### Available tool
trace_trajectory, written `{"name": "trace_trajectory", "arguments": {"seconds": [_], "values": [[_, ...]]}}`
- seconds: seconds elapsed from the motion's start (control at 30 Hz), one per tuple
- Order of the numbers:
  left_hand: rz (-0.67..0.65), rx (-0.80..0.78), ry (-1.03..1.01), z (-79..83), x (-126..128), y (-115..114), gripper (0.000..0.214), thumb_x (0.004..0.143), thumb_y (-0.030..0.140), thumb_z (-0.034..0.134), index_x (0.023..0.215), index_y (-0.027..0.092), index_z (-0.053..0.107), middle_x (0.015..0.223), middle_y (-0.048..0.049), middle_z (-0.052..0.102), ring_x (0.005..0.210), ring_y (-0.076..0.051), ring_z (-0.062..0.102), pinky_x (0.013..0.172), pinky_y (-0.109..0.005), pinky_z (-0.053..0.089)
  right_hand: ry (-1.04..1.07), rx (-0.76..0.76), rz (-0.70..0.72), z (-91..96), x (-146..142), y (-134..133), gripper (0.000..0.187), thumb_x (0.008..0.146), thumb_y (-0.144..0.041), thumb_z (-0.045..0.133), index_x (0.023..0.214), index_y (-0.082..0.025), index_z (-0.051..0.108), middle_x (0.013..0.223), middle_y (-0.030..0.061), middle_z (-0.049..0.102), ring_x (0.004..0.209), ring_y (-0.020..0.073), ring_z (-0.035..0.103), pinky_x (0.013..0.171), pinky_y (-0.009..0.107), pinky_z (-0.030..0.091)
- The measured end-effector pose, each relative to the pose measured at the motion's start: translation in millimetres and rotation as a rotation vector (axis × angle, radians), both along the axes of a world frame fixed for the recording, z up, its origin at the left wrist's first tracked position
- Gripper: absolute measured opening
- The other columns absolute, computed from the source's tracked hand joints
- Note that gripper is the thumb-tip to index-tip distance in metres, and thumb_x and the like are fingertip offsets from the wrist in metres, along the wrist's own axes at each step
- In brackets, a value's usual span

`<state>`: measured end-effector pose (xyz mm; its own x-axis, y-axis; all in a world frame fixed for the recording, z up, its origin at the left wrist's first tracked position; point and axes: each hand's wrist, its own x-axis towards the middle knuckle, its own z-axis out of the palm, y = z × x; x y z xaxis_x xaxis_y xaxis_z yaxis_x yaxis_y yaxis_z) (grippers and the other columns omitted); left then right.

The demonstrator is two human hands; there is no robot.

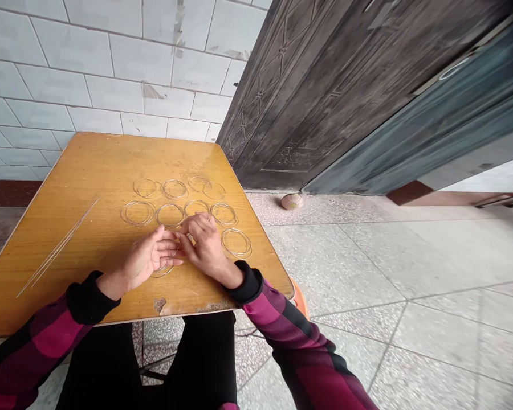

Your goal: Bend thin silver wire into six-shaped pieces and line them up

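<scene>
Handling a thin bright wire loop (161,272) near the front edge of the surface (89,171), partly under both hands. Left hand (147,259) lies palm up, its fingers (169,246) extended, together and open. Right hand (203,245) sits palm down just beside it, fingers (195,223) curled and bunched toward the wire, nearly meeting the left fingertips; can't confirm a clamp on the fine strand. Nine more round coils of fine wire (170,215) lie flat in rough rows beyond the hands, some overlapping or touching. Straight wire lengths (57,247) lie diagonally at left. Surface is smooth yellow wood-grain board, chipped along the front edge. Plaid magenta-and-black sleeves (38,336) end in black ribbed cuffs. Beyond: white glazed tile wall (111,62), dark embossed door (308,97), speckled terrazzo floor (346,256) with a small rounded pinkish object (292,201).
</scene>
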<state>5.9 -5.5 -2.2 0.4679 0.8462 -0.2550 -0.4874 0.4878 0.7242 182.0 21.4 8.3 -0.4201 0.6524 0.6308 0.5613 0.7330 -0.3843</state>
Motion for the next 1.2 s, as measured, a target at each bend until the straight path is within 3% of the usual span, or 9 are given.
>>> {"name": "trace_trajectory", "arguments": {"seconds": [0.2,0.4,0.5,0.63,0.7,0.77,0.9,1.0,1.2], "values": [[0.114,0.041,0.061,-2.5,4,-1,0.057,0.081,0.066,0.06,0.098,0.011,0.067,0.098,-0.0149,0.072,0.09,-0.024,0.068,0.084,-0.039,0.054,0.086,-0.147,-0.001,-7.1,-2,3,0.017,0.092,-0.023,0.051,0.075,-0.021,0.052,0.076,0.0044,0.063,0.076,0.0192,0.058,0.077,0.036,0.043],[0.09,0.08,0.071,-1.0,6,-2,0.072,0.076,0.077,0.052,0.099,0.011,0.066,0.094,-0.016,0.071,0.092,-0.027,0.067,0.081,-0.04,0.053,0.132,-0.222,-0.011,-6.9,-4,2,0.018,0.092,-0.025,0.052,0.074,-0.02,0.054,0.073,0.0032,0.063,0.071,0.0177,0.058,0.074,0.034,0.044],[0.133,0.109,0.053,1.7,6,-2,0.07,0.077,0.078,0.05,0.1,0.013,0.065,0.104,-0.015,0.069,0.097,-0.026,0.064,0.082,-0.04,0.054,0.156,-0.295,-0.005,-6.3,-4,2,0.019,0.092,-0.026,0.053,0.074,-0.02,0.055,0.074,0.003,0.064,0.071,0.0168,0.059,0.072,0.033,0.044],[0.302,0.184,0.099,4.6,6,-4,0.068,0.082,0.075,0.046,0.111,0.017,0.063,0.126,-0.015,0.06,0.119,-0.03,0.055,0.09,-0.043,0.052,0.235,-0.439,0.008,-6.7,-5,3,0.019,0.09,-0.03,0.055,0.075,-0.019,0.056,0.074,0.0017,0.063,0.069,0.0146,0.057,0.068,0.029,0.043],[0.382,0.346,0.195,5.6,5,-6,0.069,0.081,0.074,0.049,0.123,0.02,0.058,0.139,-0.0146,0.053,0.13,-0.032,0.047,0.099,-0.044,0.047,0.29,-0.531,0.018,-7.1,-5,3,0.02,0.089,-0.031,0.056,0.074,-0.019,0.055,0.071,0.0001,0.061,0.065,0.0128,0.055,0.065,0.028,0.042],[0.427,0.613,0.365,6.6,2,-7,0.076,0.073,0.066,0.067,0.133,0.023,0.051,0.149,-0.014,0.043,0.137,-0.033,0.039,0.109,-0.046,0.038,0.346,-0.617,0.033,-6.6,-6,4,0.021,0.089,-0.033,0.057,0.074,-0.018,0.055,0.069,-0.0013,0.059,0.062,0.0115,0.052,0.063,0.026,0.041],[0.354,1.033,0.706,5.9,-8,-2,0.092,0.053,0.04,0.091,0.134,0.022,0.051,0.15,-0.0164,0.042,0.142,-0.037,0.031,0.118,-0.051,0.021,0.401,-0.733,0.071,-3.2,-6,3,0.021,0.087,-0.033,0.059,0.072,-0.018,0.055,0.064,-0.0028,0.054,0.06,0.0105,0.048,0.059,0.025,0.039],[0.288,1.172,0.829,0.8,-14,6,0.085,0.059,0.033,0.089,0.134,0.021,0.051,0.145,-0.0178,0.047,0.138,-0.037,0.037,0.118,-0.053,0.021,0.424,-0.785,0.091,-2.3,-5,2,0.022,0.087,-0.033,0.059,0.07,-0.018,0.054,0.059,-0.0039,0.05,0.058,0.0103,0.047,0.056,0.024,0.038],[0.297,1.375,0.971,-6.2,-21,10,0.083,0.068,0.031,0.084,0.14,0.019,0.045,0.137,-0.0193,0.054,0.13,-0.037,0.048,0.112,-0.054,0.035,0.479,-0.845,0.142,-6.3,-4,4,0.023,0.086,-0.035,0.06,0.069,-0.019,0.054,0.056,-0.0043,0.048,0.055,0.0102,0.046,0.053,0.023,0.036]]}}
